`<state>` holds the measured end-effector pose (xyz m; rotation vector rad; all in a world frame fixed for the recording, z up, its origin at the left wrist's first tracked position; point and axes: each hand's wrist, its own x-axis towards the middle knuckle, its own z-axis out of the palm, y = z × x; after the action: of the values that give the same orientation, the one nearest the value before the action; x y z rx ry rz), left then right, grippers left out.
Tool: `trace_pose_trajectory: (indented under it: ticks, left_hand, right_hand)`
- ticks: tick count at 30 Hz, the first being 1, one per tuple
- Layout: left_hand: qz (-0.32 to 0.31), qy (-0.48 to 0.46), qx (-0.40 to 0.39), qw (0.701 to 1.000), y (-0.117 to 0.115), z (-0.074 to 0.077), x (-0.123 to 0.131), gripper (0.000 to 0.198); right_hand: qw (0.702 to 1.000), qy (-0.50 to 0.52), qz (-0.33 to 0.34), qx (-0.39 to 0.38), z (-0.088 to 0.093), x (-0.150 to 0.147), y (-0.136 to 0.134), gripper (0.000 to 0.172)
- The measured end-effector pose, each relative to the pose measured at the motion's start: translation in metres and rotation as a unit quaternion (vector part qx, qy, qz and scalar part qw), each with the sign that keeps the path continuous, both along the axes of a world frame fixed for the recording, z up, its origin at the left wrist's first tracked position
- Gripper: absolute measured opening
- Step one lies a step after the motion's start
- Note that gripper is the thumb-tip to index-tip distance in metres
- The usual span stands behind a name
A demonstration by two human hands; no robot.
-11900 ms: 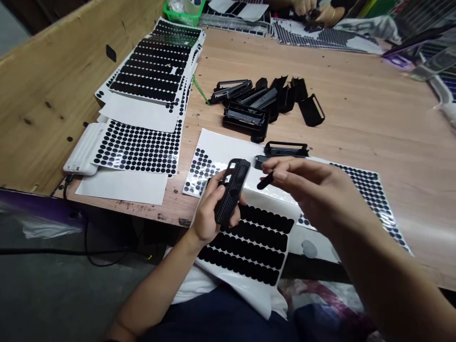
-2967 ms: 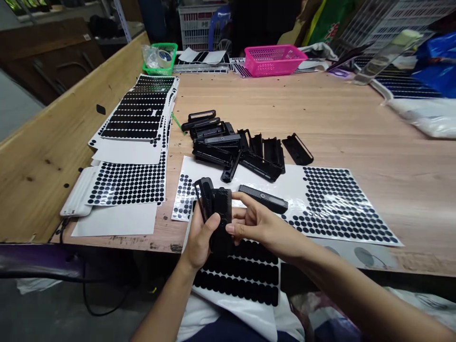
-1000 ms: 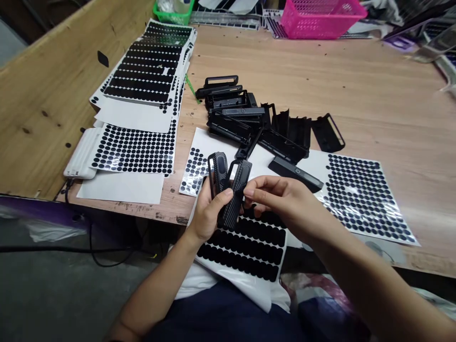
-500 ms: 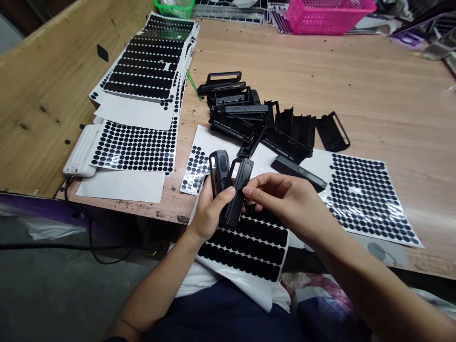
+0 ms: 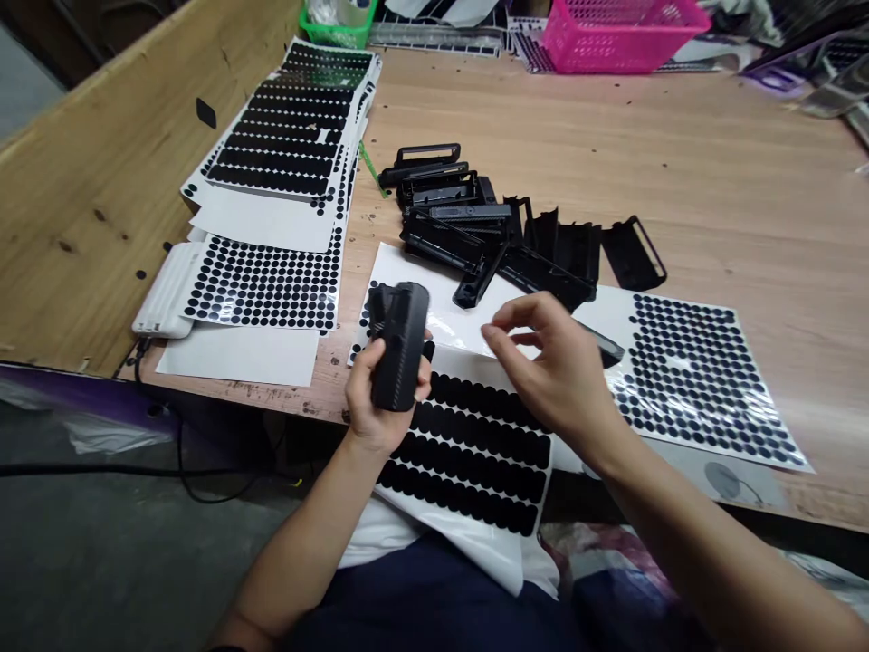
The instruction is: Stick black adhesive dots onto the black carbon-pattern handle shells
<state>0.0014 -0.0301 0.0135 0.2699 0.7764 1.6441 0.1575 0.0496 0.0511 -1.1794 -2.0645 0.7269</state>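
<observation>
My left hand point(image 5: 380, 412) is closed around black plastic housings point(image 5: 400, 349) with a carbon-fibre-like texture. At least two are gripped together, tilted up over the table's front edge. Apart from them, to the right, my right hand point(image 5: 549, 371) hovers with thumb and forefinger pinched together. Anything between those fingertips is too small to make out. Below the hands, a sheet of black rounded stickers point(image 5: 475, 453) hangs from the table edge over my lap. Beyond them lies a loose pile of similar black housings point(image 5: 462, 240), partly on a white sheet.
Sheets of round black dots lie at right point(image 5: 699, 371) and left point(image 5: 264, 281). A stack of sticker sheets point(image 5: 285, 127) leans near the wooden side board point(image 5: 95, 181). A white power-bank-like box point(image 5: 163, 294) has a cable. A pink basket point(image 5: 621, 41) and green basket point(image 5: 339, 34) stand behind.
My left hand has turned the housings and shifted them slightly left, closer together. My right hand has come away from them, moving up and slightly right.
</observation>
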Motion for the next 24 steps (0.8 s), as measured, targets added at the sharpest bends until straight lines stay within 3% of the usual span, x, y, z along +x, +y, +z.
trace_pose_trajectory:
  ticks: [3,7,9,13,15,18,21,24]
  left_hand:
    - [0.036,-0.022,-0.008,0.999,0.0,0.002,-0.004,0.04]
    - [0.037,-0.018,-0.008,0.999,0.0,0.0,-0.005,0.041]
    - [0.044,-0.021,-0.007,0.999,0.0,-0.002,-0.004,0.041]
    - [0.064,-0.044,0.003,0.997,0.001,-0.004,-0.003,0.04]
    - [0.053,-0.047,0.009,0.997,0.0,-0.005,-0.002,0.04]
    - [-0.03,-0.011,0.019,0.999,-0.001,-0.005,0.001,0.042]
    - [-0.116,0.036,0.031,0.992,-0.002,-0.004,0.004,0.045]
    - [-0.138,0.052,0.043,0.988,-0.002,-0.003,0.004,0.043]
  right_hand:
    - [0.989,-0.065,0.115,0.063,-0.015,-0.005,0.006,0.006]
    - [0.969,-0.109,0.157,0.154,-0.03,-0.017,0.013,0.008]
    - [0.959,-0.108,0.179,0.19,-0.034,-0.019,0.014,0.01]
    - [0.933,-0.037,0.29,0.208,-0.03,-0.009,0.007,0.016]
    - [0.948,0.038,0.275,0.155,-0.019,0.0,0.0,0.011]
    - [0.979,0.164,0.106,-0.059,0.006,0.011,0.0,0.007]
    - [0.928,0.205,0.02,-0.311,0.027,0.015,0.012,0.026]
    - [0.885,0.2,0.041,-0.419,0.036,0.011,0.022,0.034]
